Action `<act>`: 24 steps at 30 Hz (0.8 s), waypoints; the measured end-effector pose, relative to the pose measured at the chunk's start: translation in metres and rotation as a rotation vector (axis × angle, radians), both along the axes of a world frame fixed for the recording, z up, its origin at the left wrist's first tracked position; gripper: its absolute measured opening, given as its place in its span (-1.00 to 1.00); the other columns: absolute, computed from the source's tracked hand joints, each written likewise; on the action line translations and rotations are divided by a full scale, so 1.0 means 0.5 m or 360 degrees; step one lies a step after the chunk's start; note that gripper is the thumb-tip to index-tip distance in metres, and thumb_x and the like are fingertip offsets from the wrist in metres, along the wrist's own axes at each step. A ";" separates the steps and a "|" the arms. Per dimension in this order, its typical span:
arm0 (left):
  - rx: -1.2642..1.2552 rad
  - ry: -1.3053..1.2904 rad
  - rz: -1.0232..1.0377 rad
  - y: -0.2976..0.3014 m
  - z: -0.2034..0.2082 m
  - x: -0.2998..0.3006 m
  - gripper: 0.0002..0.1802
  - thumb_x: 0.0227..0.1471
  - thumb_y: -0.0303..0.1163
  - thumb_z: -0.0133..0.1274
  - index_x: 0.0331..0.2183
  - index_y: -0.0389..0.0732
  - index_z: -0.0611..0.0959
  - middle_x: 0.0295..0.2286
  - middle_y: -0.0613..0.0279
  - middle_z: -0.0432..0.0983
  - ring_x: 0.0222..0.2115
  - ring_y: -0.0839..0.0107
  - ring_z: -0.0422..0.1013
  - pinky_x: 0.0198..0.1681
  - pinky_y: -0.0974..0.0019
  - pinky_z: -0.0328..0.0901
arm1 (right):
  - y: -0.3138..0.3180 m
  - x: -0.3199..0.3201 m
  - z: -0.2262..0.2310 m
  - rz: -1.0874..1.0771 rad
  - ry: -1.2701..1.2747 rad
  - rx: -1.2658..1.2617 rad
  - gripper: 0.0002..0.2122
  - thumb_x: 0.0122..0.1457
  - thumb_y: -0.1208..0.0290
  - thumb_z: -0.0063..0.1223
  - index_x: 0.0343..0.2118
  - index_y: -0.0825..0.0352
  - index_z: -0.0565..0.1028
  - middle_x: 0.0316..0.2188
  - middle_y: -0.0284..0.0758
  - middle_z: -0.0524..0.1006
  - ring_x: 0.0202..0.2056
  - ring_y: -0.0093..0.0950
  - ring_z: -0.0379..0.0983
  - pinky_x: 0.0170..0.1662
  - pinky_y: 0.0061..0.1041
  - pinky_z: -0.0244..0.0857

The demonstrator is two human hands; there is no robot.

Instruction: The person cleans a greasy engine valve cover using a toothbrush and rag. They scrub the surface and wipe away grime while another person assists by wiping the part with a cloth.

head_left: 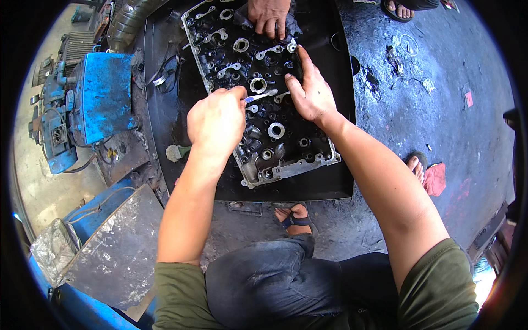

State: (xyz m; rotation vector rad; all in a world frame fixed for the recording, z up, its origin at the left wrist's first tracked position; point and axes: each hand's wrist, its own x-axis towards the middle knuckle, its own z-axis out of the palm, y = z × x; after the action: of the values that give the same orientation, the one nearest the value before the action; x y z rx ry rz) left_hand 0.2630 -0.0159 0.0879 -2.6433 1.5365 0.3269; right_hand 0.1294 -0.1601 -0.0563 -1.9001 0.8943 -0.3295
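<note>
A metal engine cylinder head [294, 168], dark with oil and full of round bores and small arms, lies in a wide black tray [220, 190]. My left hand [217, 118] is closed round a white and blue toothbrush [261, 97], whose head points right over the middle of the part. Against the part's right edge rests my right hand [312, 91], fingers stretched out and thumb apart, holding nothing. A co-worker's hand [268, 15] presses a dark rag [291, 25] on the far end. Beside my left forearm lies a brush with pale bristles [175, 153].
A blue machine [107, 98] with hoses stands left of the tray. A stained board [118, 250] lies at the lower left, with a crumpled plastic bag [54, 250] beside it. On the oily floor to the right are a sandalled foot [416, 165] and a red cloth [435, 179].
</note>
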 end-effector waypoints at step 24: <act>0.0590 -0.0190 -0.1106 -0.491 -0.169 -0.041 -0.79 0.07 -0.32 0.31 -0.20 0.13 0.83 -0.19 0.34 0.75 0.02 0.26 0.55 0.15 0.04 0.22 | 0.001 -0.007 0.016 0.0009 0.0098 0.0089 -0.17 0.14 0.03 0.25 0.36 0.41 0.18 0.27 0.13 0.36 0.27 0.02 0.37 0.33 -0.08 0.29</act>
State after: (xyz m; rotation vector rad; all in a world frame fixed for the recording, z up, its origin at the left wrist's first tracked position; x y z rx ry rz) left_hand 0.2423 -0.2616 0.0036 -1.6955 1.9864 0.3451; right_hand 0.1260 -0.1597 -0.0483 -1.8696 0.9296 -0.2412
